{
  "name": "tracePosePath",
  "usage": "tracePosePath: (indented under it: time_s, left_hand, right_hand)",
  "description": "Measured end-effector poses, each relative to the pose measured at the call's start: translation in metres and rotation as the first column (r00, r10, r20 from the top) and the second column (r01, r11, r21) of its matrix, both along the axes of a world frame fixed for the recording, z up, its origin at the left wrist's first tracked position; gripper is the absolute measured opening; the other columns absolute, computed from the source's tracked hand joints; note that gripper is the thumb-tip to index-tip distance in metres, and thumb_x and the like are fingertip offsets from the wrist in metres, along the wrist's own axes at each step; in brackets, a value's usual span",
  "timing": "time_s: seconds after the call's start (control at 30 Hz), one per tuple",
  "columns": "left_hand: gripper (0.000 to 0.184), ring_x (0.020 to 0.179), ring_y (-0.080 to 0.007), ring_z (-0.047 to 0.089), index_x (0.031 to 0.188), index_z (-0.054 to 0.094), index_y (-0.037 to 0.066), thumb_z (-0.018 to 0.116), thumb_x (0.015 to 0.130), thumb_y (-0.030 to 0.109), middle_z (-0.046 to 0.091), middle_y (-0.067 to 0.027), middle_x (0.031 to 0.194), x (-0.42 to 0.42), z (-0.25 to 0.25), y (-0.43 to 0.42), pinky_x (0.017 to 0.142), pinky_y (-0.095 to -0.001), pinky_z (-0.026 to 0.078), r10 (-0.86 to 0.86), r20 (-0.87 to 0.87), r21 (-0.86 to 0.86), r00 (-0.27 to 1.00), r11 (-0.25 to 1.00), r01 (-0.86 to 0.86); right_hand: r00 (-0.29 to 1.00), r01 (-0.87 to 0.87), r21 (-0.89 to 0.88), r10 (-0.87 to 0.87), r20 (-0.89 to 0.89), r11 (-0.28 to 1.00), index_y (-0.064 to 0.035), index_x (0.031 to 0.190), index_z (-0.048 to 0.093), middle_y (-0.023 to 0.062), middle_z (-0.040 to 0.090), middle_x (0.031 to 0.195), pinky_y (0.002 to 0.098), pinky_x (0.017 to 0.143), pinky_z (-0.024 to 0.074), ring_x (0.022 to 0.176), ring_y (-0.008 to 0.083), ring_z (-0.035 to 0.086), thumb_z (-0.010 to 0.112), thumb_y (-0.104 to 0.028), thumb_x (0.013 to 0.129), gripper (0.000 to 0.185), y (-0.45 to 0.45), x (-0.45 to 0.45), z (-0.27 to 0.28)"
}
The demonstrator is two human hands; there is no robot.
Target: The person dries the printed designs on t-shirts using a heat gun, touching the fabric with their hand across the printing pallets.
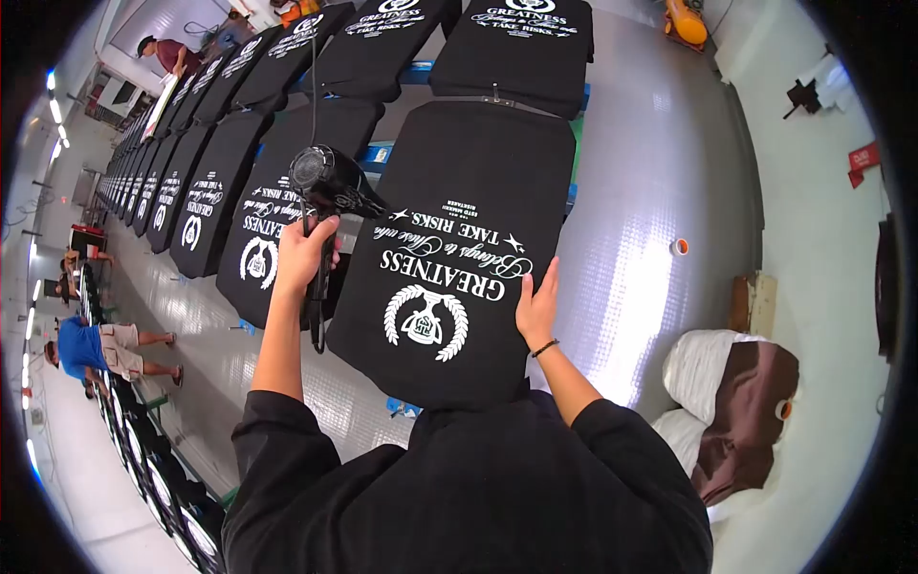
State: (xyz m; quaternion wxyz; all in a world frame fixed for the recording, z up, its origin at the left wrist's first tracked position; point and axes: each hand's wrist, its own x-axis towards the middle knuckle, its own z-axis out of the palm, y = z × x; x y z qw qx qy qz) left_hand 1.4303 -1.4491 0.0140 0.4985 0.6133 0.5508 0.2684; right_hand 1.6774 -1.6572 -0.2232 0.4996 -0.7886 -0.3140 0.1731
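Observation:
My left hand (308,256) is wrapped round the handle of a black hair dryer (330,179). Its nozzle points right, over the printed part of a black T-shirt (449,182) stretched on a flat board in front of me. White lettering and a laurel wreath emblem (426,323) cover the shirt, upside down in my view. At the shirt's right edge rests my right hand (538,308), fingers extended and holding nothing. A dark cord (314,96) runs up from the dryer.
Rows of similar black printed shirts (215,196) on boards stretch to the far left. A person in a blue shirt (80,342) stands at left; another person (170,53) is at the far end. White sacks with brown cloth (746,411) lie at right, near a small orange-and-white roll (680,247).

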Motion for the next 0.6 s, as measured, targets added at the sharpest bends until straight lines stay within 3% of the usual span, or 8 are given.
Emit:
tracePosePath:
  time_s: [0.43, 0.6]
  left_hand:
    - [0.020, 0.051, -0.0096, 0.056, 0.079, 0.060, 0.001, 0.066, 0.091, 0.017, 0.061, -0.0033, 0.066, 0.078, 0.000, -0.071, 0.047, -0.0240, 0.044, -0.199, 0.145, -0.151, 0.969, 0.964, 0.220]
    - [0.019, 0.052, -0.0097, 0.056, 0.084, 0.062, 0.001, 0.063, 0.093, 0.018, 0.062, -0.0042, 0.068, 0.111, -0.002, -0.091, 0.049, -0.0238, 0.044, -0.297, 0.147, -0.148, 0.943, 0.936, 0.318]
  right_hand:
    - [0.999, 0.034, 0.077, -0.034, 0.001, 0.996, 0.0052, 0.150, 0.019, 0.0291, 0.033, 0.149, 0.0453, 0.113, 0.0277, 0.136, 0.0428, 0.034, 0.045, -0.036, 0.101, 0.069, -0.001, 0.000, -0.009]
    - [0.984, 0.083, 0.127, -0.101, 0.144, 0.988, 0.0053, 0.148, 0.025, 0.0259, 0.033, 0.149, 0.0489, 0.114, 0.0228, 0.136, 0.0426, 0.031, 0.045, -0.037, 0.101, 0.066, -0.010, 0.002, -0.001]
